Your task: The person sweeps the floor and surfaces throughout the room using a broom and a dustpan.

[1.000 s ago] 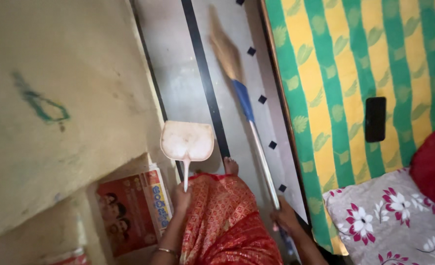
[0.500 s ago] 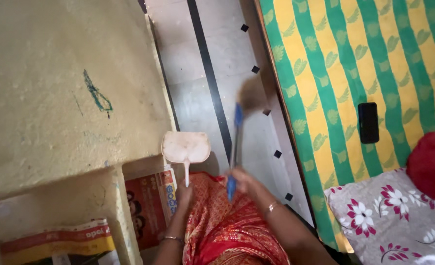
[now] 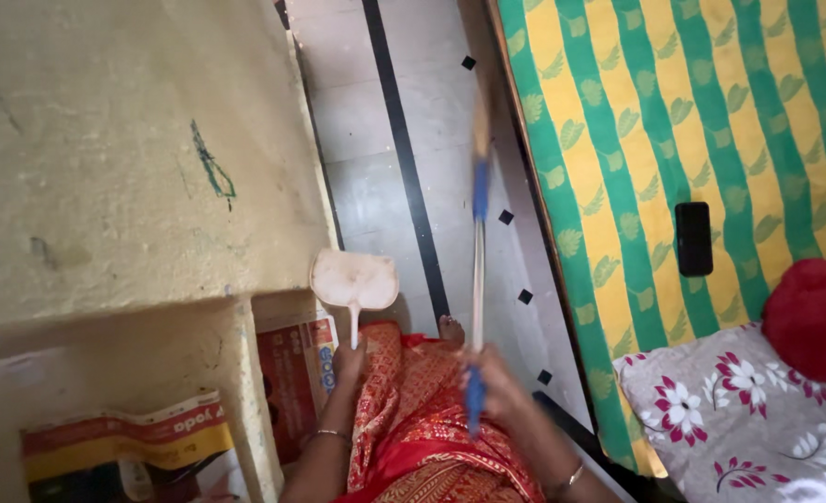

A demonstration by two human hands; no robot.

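Left hand (image 3: 348, 359) fist-closed on the handle of a pale dustpan (image 3: 354, 279), pan held over floor near the yellow wall (image 3: 106, 158). Right hand (image 3: 492, 382) wrapped round the broom (image 3: 477, 251) stick, bristles far, beside the bed (image 3: 674, 121).

Spotted a flat red printed packet (image 3: 294, 377) standing upright in the shelf nook under the yellow ledge, with a blue-and-white patch at its top right corner. Lower left, lying flat on the shelf, a red and yellow printed paper packet (image 3: 124, 438), a bit crumpled. Over on the green-yellow bedsheet, a small black phone (image 3: 693, 238), dark screen, lying flat.
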